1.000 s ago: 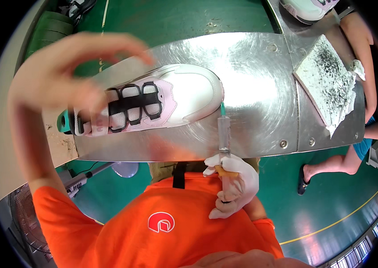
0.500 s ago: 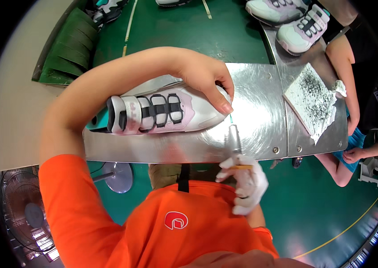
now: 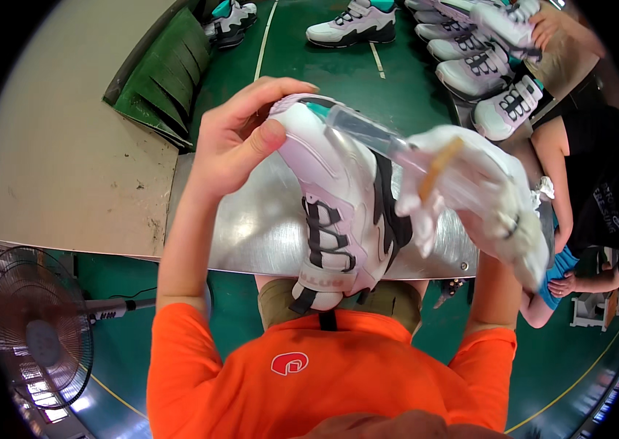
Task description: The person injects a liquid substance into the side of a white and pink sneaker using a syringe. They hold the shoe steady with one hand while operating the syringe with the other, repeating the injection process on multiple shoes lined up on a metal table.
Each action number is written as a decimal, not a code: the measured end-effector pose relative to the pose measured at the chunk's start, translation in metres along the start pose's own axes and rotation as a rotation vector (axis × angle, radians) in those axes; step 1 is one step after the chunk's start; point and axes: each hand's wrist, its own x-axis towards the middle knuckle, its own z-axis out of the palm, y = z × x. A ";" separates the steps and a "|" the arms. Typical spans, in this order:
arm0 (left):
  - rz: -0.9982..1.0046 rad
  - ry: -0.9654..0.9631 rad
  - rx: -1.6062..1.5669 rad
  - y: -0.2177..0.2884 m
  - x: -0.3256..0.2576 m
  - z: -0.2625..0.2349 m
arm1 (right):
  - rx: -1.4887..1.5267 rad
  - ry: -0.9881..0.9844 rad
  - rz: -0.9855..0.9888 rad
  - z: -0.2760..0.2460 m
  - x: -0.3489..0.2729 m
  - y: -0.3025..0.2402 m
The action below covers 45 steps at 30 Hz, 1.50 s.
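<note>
A white and pale pink sneaker (image 3: 335, 175) with black lacing straps is tilted on its side, its toe away from me and its ankle strap near my body. My bare left hand (image 3: 232, 143) grips it at the toe, thumb on the near side and fingers over the far side. In my right hand (image 3: 477, 197), which wears a white glove and is blurred, is a clear tube-shaped tool (image 3: 368, 132). The tool's teal end lies at the sole edge by the toe; I cannot tell if it touches. A thin tan stick (image 3: 441, 168) also sits among the gloved fingers.
Beneath the shoe is a metal tabletop (image 3: 243, 234). Beyond it runs a green surface (image 3: 309, 69) carrying a sneaker (image 3: 353, 25). Several sneakers (image 3: 470, 69) line the right, where another person's hand (image 3: 547, 29) holds one. A green slatted flap (image 3: 159, 80) stands left; a fan (image 3: 39, 340) is below.
The shoe has gone from lying lengthwise on the metal to tilted with its toe away from me. My left arm no longer reaches around it. My right hand has risen to the toe with the tool.
</note>
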 end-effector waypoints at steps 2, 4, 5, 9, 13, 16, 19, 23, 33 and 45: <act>-0.032 0.133 -0.034 -0.018 -0.014 -0.004 | 0.011 0.082 0.152 0.011 0.016 -0.003; -0.121 0.237 -0.102 -0.040 -0.027 -0.009 | 0.031 0.120 0.261 0.021 0.031 0.004; -0.134 0.295 -0.083 -0.046 -0.031 -0.008 | 0.045 0.091 0.257 0.021 0.036 0.008; -0.175 0.358 -0.081 -0.068 -0.043 -0.013 | 0.170 -0.048 0.194 0.021 0.051 0.033; -0.223 0.417 -0.117 -0.081 -0.046 -0.013 | 0.347 -0.202 0.087 0.019 0.061 0.055; -0.262 0.444 -0.155 -0.091 -0.051 -0.015 | 0.355 -0.108 0.107 0.024 0.061 0.056; -0.309 0.445 -0.201 -0.096 -0.052 -0.017 | 0.299 0.094 0.216 0.018 0.038 0.058; -0.330 0.474 -0.236 -0.095 -0.051 -0.013 | 0.266 0.133 0.326 0.003 0.025 0.066; -0.436 0.571 -0.329 -0.098 -0.058 -0.011 | 0.445 -0.239 0.304 -0.018 0.069 0.055; -1.051 -0.461 0.460 0.066 -0.110 0.024 | -0.223 0.653 -0.090 0.010 -0.057 0.014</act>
